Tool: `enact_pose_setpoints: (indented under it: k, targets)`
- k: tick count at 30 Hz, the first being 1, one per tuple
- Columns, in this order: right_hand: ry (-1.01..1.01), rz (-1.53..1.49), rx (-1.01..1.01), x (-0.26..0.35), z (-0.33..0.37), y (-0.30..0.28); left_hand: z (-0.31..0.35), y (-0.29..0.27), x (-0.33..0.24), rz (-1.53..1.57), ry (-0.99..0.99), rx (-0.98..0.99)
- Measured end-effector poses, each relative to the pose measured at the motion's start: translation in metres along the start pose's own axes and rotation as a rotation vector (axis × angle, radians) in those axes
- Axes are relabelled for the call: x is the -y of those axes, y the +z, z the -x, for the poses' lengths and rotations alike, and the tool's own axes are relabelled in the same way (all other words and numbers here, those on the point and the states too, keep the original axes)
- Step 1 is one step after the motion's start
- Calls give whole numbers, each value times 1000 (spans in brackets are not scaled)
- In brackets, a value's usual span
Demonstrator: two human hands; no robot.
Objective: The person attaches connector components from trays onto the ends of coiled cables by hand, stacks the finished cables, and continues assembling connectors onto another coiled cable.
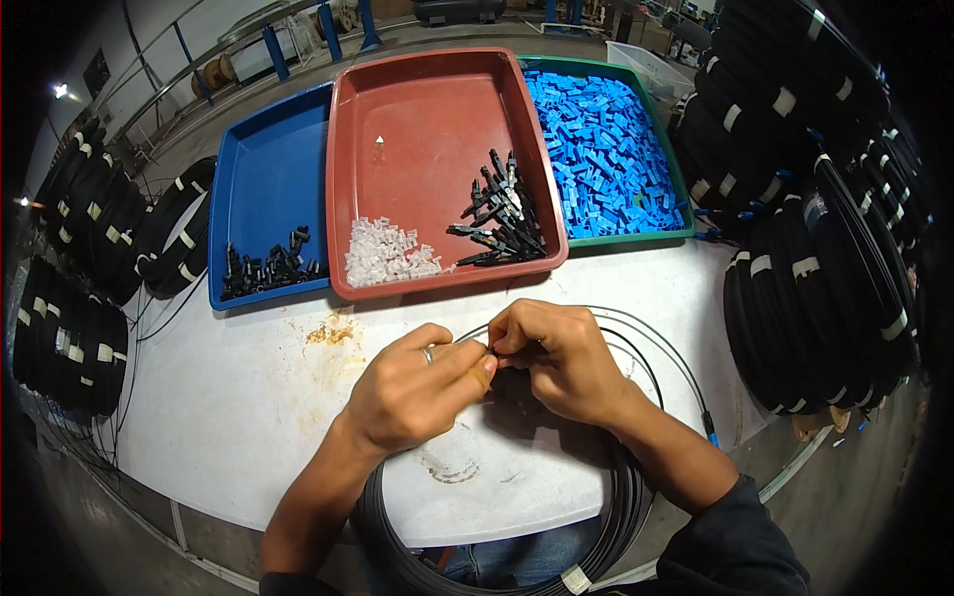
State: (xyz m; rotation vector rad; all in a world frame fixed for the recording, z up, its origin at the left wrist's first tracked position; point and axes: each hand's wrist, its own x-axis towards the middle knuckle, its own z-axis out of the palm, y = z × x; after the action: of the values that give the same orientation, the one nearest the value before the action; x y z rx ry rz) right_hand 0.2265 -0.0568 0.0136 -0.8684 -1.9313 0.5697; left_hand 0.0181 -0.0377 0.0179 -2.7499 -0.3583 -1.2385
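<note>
Above the white table (pixel 238 397), my left hand (pixel 412 387) and my right hand (pixel 556 358) meet at the fingertips. Both are closed in a pinch on a thin black cable, whose dark end barely shows between them. The fingers mostly hide what sits on that end. A ring is on a left finger. Below my wrists lies a coil of black cable (pixel 621 497), tied with a whitish band (pixel 574 579) and overhanging the near table edge. One loose strand arcs to the right, ending in a blue-tipped connector (pixel 710 429).
Three trays stand at the back: a blue one (pixel 268 139) with small black parts, a red one (pixel 427 99) with clear caps (pixel 383 253) and black connectors (pixel 502 219), and a green one (pixel 636 236) full of blue clips (pixel 606 149). Stacked black cable coils (pixel 815 298) flank the table.
</note>
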Motion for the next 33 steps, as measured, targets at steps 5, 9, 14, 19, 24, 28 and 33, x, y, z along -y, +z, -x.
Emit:
enact_pose_setpoints:
  k: [5,9,14,19,24,28,33]
  targets:
    - [-76,-72,-5,0,-3,0,5,-4,-1,-27,5,-24]
    - [-206,185,-49,2,0,1,-2,-7,-13,422,-661,-75]
    - [-277,251,-85,3,0,2,0,0,-11,832,-984,-113]
    - [-41,42,-54,4,1,-1,-5,0,-2,100,-117,-27]
    - [47,-126,45,-1,-1,1,0,-4,-5,-75,70,54]
    - [-59,-105,53,-2,-2,2,7,-4,-1,128,-123,-72]
    - [-374,316,-80,2,-2,0,3,2,-16,791,-929,-154]
